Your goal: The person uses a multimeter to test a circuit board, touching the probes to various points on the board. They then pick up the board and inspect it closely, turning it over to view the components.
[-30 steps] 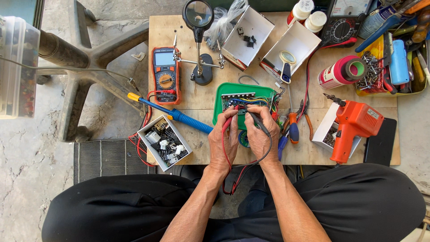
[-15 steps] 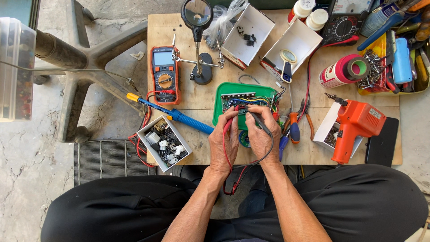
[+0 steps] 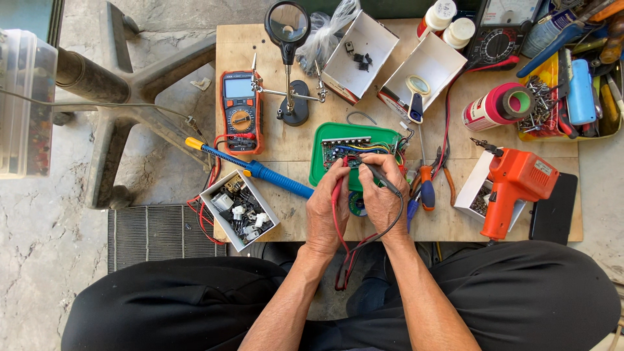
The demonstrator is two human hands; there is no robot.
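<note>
far left i see a clear plastic bin point(image 3: 25, 104) on the concrete floor, then a dark metal stand point(image 3: 123, 91) beside the plywood table point(image 3: 286, 140). on the table's left part sits an orange multimeter point(image 3: 241, 112), and below it a blue-handled soldering iron point(image 3: 250, 168) lies slanted, its handle end near my left hand. a small white box of parts point(image 3: 239, 209) rests at the table's near left corner. a magnifier on a helping-hands stand point(image 3: 289, 62) stands behind.

in the middle lies the green tray point(image 3: 325, 153) holding the circuit board point(image 3: 348, 148). my left hand point(image 3: 327, 209) pinches the red probe point(image 3: 338, 185) between thumb and fingers, its tip down at the board's near edge. my right hand point(image 3: 381, 195), just beside the left and touching it, is closed around the black probe point(image 3: 379, 177), also aimed at the board. the red and black leads loop down over my lap.

to the right lie pliers with orange handles point(image 3: 426, 185), two open white boxes point(image 3: 396, 62), a red tape roll point(image 3: 499, 105), an orange soldering gun point(image 3: 513, 185), and a yellow tray of tools point(image 3: 572, 97) at the far right.
</note>
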